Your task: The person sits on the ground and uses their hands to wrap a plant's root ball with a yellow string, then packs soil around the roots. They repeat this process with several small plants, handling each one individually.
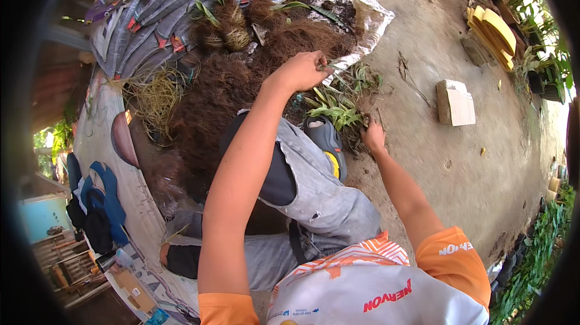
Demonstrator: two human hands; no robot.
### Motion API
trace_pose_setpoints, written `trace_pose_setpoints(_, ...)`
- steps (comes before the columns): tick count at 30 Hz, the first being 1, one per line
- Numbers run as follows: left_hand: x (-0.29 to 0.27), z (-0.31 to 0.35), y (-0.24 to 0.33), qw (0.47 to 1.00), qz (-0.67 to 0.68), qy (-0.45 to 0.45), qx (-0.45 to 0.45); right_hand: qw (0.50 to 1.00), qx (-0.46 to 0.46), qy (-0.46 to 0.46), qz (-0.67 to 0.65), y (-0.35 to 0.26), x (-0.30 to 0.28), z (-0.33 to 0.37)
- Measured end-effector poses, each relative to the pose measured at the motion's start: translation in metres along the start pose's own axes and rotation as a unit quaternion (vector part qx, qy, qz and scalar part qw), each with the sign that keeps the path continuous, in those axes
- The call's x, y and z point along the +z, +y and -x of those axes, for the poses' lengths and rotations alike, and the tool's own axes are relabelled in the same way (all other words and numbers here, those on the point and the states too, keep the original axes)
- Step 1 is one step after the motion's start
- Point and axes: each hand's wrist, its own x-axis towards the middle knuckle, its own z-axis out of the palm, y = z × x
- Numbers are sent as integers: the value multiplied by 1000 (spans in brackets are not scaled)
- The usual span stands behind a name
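My left hand (306, 71) is raised beside the heap of brown coconut fibre (229, 83), its fingers pinched on something thin and greenish, perhaps a leaf. To the right of my shoe, my right hand (373, 136) is closed at the edge of the pile of uprooted green plants (338, 106); what it grips is mostly hidden by its fingers. Leaves of these plants spread on the ground between both hands. Beyond my left hand stand fibre-wrapped root balls (234, 33) with long green leaves. Dark soil (335, 7) lies on a white sack (374, 16) behind them.
A tangle of yellowish string (154, 98) lies left of the fibre. Grey sacks (175, 10) with red ends are piled at the far left. A pale block (456, 102) stands on the concrete floor, with yellow pieces (492, 35) farther back. Potted plants line the right edge.
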Motion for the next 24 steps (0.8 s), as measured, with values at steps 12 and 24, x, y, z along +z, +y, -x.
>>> trace_pose_setpoints(12,8,2,4,1000,17,-4,-4,980,-125,6,-153,6,-56,-29)
trace_pose_setpoints(24,10,6,4,999,51,-12,-6,728,71,-101,-675,-48,-160,-7)
